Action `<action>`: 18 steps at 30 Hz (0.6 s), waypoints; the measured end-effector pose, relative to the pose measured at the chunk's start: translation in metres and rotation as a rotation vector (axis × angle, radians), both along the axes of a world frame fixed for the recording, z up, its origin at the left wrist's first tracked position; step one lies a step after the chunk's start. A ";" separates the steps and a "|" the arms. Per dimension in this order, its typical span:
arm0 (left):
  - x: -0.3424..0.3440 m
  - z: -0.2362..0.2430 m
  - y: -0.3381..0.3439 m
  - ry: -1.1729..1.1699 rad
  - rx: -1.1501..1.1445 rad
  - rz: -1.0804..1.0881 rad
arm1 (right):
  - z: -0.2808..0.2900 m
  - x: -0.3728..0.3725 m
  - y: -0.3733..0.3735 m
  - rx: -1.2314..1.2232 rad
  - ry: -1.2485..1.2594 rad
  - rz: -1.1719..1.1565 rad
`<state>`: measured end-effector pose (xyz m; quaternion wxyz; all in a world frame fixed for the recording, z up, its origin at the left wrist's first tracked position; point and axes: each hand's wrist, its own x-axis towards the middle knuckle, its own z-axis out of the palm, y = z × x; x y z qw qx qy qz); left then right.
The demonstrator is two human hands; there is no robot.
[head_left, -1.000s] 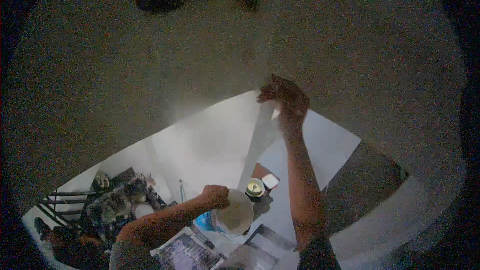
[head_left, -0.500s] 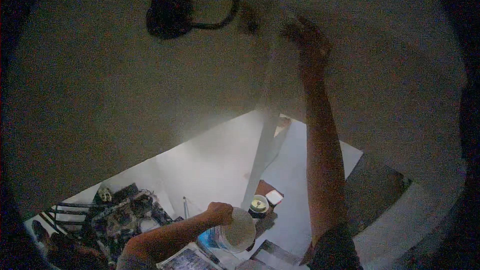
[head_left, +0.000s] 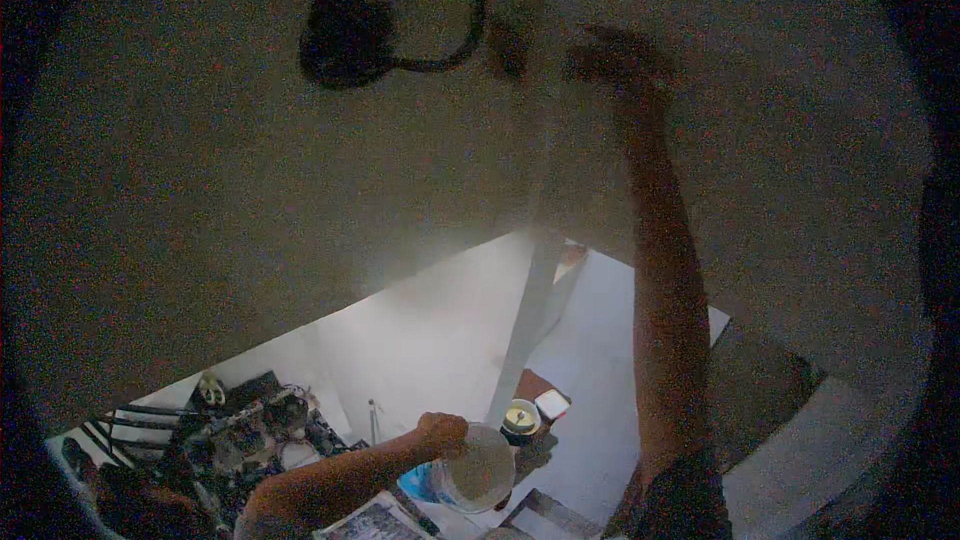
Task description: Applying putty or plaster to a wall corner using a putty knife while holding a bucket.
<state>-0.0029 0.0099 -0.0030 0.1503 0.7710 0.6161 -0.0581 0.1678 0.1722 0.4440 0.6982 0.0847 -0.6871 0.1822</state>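
Note:
My left hand (head_left: 442, 430) is closed on the rim of a translucent bucket (head_left: 478, 470) with pale contents and blue on its side. High up, my right hand (head_left: 625, 60) is at the dim, plain overhead surface (head_left: 250, 200), right of a dark patch (head_left: 508, 45); its fingers are dark and blurred, so whether they hold anything is unclear. A black fixture (head_left: 345, 40) with a curved cable is up to the left of that hand.
Below, a black railing or rack (head_left: 140, 420) stands beside a cluttered dark pile (head_left: 250, 430) at lower left. A round container (head_left: 520, 417) and a white square item (head_left: 552, 403) lie by a pale wall (head_left: 420, 330). Papers (head_left: 370, 520) lie at the bottom.
My right hand has risen from the edge of the overhead surface to high up beside the dark patch. The view has shifted, so the lower things sit lower. My left hand stays on the bucket.

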 end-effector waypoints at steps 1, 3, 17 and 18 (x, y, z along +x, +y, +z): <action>0.001 0.004 -0.002 -0.004 0.000 0.004 | 0.004 -0.006 -0.001 0.001 -0.003 0.001; 0.002 0.004 -0.003 0.008 0.006 0.012 | -0.001 -0.015 -0.004 0.004 -0.011 0.009; -0.002 -0.006 -0.003 -0.009 0.079 0.031 | 0.029 -0.047 -0.032 0.167 -0.098 0.226; -0.003 -0.006 -0.002 -0.015 0.051 0.015 | 0.022 -0.048 -0.037 0.302 -0.076 0.412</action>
